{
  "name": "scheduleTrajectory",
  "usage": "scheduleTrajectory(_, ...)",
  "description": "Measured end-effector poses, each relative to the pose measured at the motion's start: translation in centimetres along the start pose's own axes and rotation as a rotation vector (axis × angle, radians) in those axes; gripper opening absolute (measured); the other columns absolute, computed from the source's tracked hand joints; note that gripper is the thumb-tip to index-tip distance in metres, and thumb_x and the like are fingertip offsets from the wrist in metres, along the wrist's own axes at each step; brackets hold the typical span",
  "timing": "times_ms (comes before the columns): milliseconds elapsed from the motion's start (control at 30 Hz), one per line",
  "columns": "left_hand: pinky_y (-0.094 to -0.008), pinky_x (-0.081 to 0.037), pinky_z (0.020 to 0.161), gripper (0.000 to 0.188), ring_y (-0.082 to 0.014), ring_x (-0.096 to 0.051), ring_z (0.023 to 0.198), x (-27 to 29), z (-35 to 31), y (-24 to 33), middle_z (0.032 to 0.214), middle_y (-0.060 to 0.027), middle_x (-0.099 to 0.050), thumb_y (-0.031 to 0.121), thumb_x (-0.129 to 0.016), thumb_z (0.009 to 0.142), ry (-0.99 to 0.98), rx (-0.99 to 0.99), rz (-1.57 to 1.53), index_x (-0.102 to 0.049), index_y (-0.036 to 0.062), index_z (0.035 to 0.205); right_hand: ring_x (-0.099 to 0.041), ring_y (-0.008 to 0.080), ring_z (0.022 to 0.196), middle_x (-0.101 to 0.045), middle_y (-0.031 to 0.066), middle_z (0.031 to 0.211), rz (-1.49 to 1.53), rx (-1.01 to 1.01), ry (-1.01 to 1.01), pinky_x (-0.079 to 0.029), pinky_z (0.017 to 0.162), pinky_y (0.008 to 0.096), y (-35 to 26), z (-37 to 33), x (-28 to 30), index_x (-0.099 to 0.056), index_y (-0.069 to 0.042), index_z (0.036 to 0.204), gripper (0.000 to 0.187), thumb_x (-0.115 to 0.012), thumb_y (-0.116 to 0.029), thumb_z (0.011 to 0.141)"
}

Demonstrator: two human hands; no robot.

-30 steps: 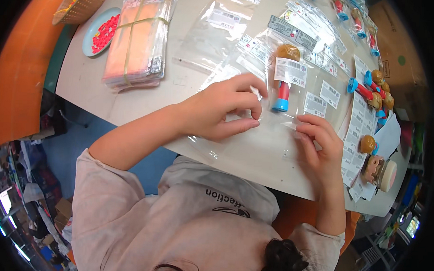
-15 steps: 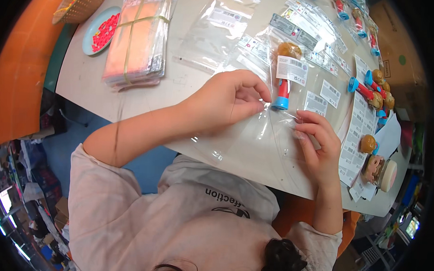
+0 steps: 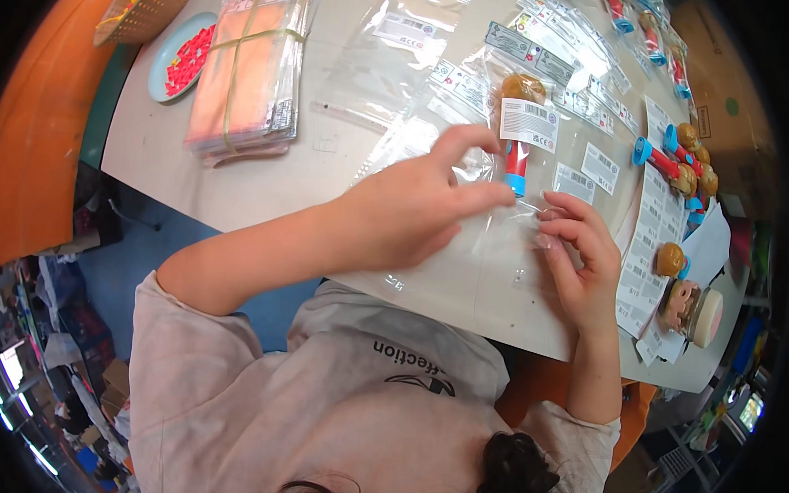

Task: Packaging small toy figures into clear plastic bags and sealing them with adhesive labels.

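A toy with a red shaft, a blue end and a brown ball top lies in a clear plastic bag, a white label across its middle. My left hand, a little blurred, is over the bag's left side. Its thumb and forefinger are spread apart beside the blue end, holding nothing. At the bag's lower right, my right hand pinches the clear film between thumb and fingers.
A banded stack of bags lies left, beside a blue plate of small red pieces and a woven basket. Flat bags spread behind. Rightward are label sheets, more toys and a lidded jar.
My left hand has let go of the film, its thumb and forefinger now apart and closer to the toy's blue end. The right hand has hardly moved.
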State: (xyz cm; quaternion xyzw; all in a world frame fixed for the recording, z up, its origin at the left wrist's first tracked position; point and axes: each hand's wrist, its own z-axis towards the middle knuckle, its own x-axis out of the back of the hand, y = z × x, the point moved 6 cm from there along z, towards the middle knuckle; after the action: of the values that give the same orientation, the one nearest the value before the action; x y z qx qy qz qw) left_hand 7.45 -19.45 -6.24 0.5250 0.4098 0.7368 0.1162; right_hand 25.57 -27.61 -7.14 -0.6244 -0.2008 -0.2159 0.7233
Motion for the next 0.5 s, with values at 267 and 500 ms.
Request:
scheduleTrajectory(267, -0.0359, -0.053, 0.07, 0.033, -0.0287, -0.062, 0.077, -1.1, 0.1, 1.0, 0.114, -0.0135, -0.054, 0.01, -0.063, 0.079, 0.168, -0.262, 0.182, -0.057, 0.0081, 0.112, -0.062, 0.0209, 0.095, -0.061, 0.0148, 0.116, 0.157, -0.061, 0.057, -0.049, 0.086, 0.0306, 0.4, 0.0, -0.1, -0.063, 0.003, 0.091, 0.009, -0.063, 0.004, 0.081)
scheduleTrajectory(500, -0.0352, -0.051, 0.069, 0.011, -0.0289, -0.063, 0.081, -1.0, -1.1, 0.0, 0.097, -0.0114, -0.064, 0.009, -0.063, 0.082, 0.171, -0.341, 0.242, -0.061, 0.0042, 0.093, -0.059, 0.0194, 0.104, -0.056, 0.016, 0.121, 0.088, -0.03, -0.006, -0.049, 0.087, 0.0286, 0.8, -0.3, 0.2, -0.063, 0.003, 0.095, 0.011, -0.061, 0.004, 0.084)
